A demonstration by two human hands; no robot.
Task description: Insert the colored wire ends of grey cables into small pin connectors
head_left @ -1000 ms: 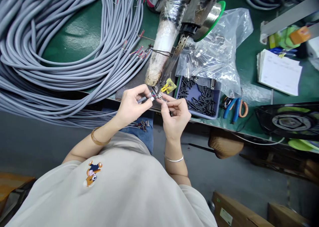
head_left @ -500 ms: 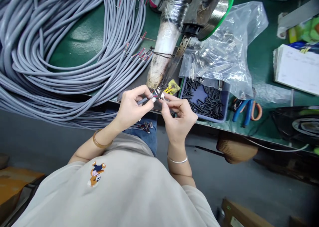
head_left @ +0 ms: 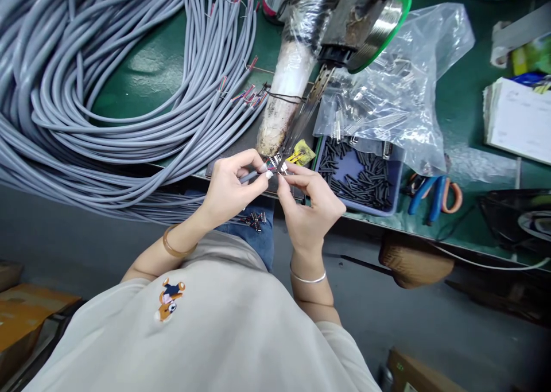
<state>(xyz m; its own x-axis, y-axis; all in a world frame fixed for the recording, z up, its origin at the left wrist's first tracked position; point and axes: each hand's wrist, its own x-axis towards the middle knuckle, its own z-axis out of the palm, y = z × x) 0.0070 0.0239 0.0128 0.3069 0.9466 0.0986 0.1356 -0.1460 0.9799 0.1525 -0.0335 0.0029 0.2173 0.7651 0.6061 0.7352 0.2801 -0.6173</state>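
My left hand (head_left: 235, 186) pinches the end of a grey cable (head_left: 248, 177), whose thin coloured wires point toward a small metal connector (head_left: 275, 161). Close on the right, my right hand (head_left: 310, 205) has its thumb and forefinger pressed together beside the wires; what lies between them is too small to name. The connector sits just below the tip of a white, stained, wrapped tube (head_left: 282, 88). A dark slim metal piece (head_left: 297, 119) slants down to the same spot. Yellow tape (head_left: 302, 152) lies just behind my right fingertips.
Coiled grey cables (head_left: 129, 128) cover the left of the green table (head_left: 146, 73). To the right are a blue tray (head_left: 392, 188) of black sleeves, a clear bag (head_left: 451, 36) of connectors, a solder spool (head_left: 381, 33), pliers (head_left: 439, 197) and papers (head_left: 520, 113).
The whole view has shifted slightly, so the table items appear a little further right. Both hands keep their pinch at the connector, with the right fingers slightly closer together.
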